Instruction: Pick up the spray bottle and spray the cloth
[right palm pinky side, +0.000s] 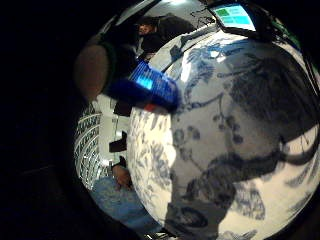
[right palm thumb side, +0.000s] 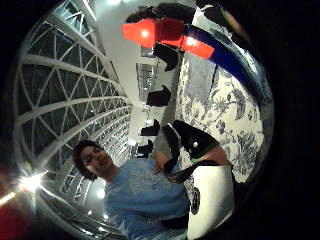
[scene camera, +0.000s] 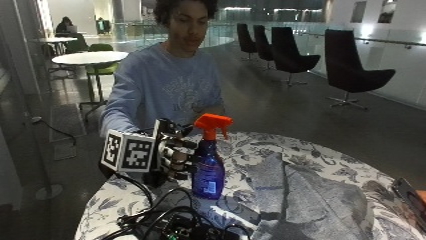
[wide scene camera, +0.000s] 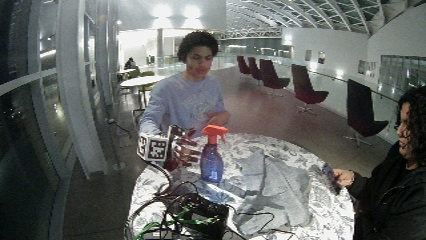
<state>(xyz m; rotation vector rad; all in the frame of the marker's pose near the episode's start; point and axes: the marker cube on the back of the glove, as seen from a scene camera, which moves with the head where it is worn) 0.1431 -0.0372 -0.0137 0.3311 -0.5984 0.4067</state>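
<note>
I read this as the reach — the pickup itself is not yet done. My right hand is just beside the blue spray bottle, which stands upright on the floral tablecloth with its orange trigger head above the level of my fingers. The fingers look spread and only slightly curled, apart rather than clamped on anything; from the outside view I cannot tell whether the fingertips already touch the bottle's side. The little-finger palm view shows the bottle's blue body close in front of the palm, which fits a hand about to close. The grey cloth lies crumpled on the table beyond the bottle, on the far side from my fingers. Next, I judge, the fingers must wrap the bottle's neck with one finger reaching the trigger — then lift and turn the nozzle toward the cloth.
</note>
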